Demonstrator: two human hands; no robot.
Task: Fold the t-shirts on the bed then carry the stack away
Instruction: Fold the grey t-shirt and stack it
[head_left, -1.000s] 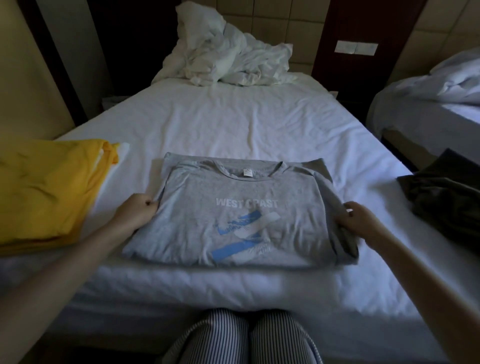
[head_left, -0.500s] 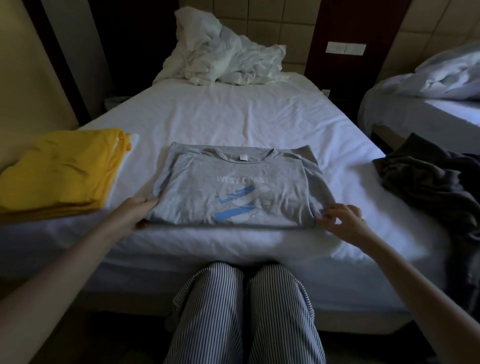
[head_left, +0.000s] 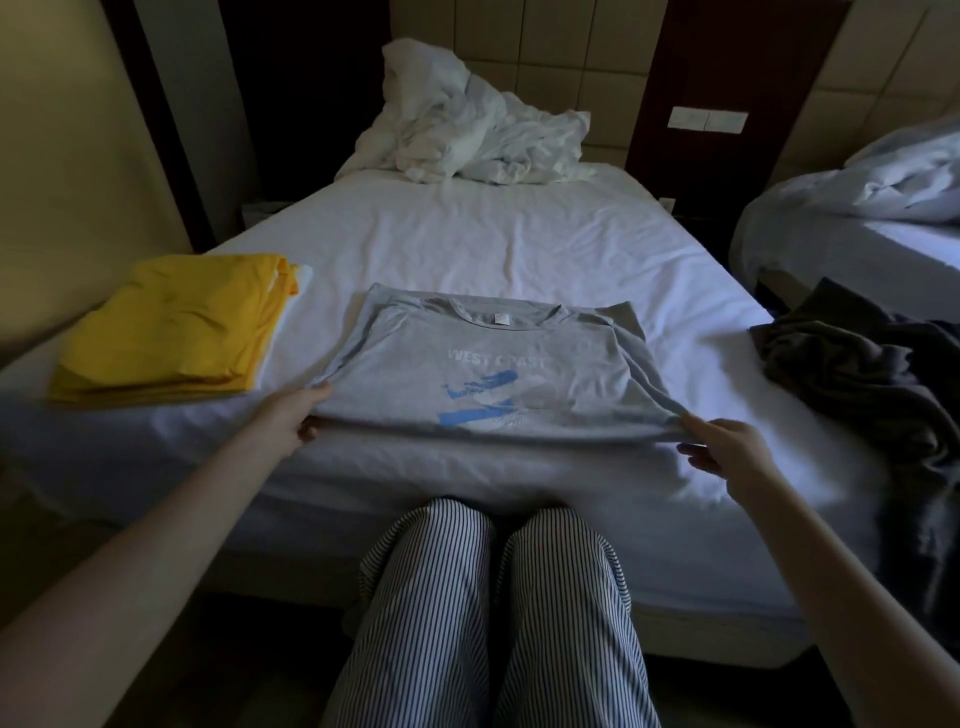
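I see a crumpled white duvet heaped at the far edge of the bed. Beyond the right edge stands a second bed with rumpled covers.

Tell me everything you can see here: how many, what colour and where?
bed: one, white sheet, centre.
grey t-shirt: one, grey with blue print, bed's near edge.
yellow pile: one, folded yellow clothes, bed's left side.
dark garment: one, dark grey, unfolded, bed's right edge.
crumpled bedding: one heap, white, head of the bed.
second bed: one, pale bedding, far right.
striped trousers: one pair, dark-and-white, bottom centre.
left hand: one, grips the t-shirt's near left corner.
right hand: one, pinches its near right corner.
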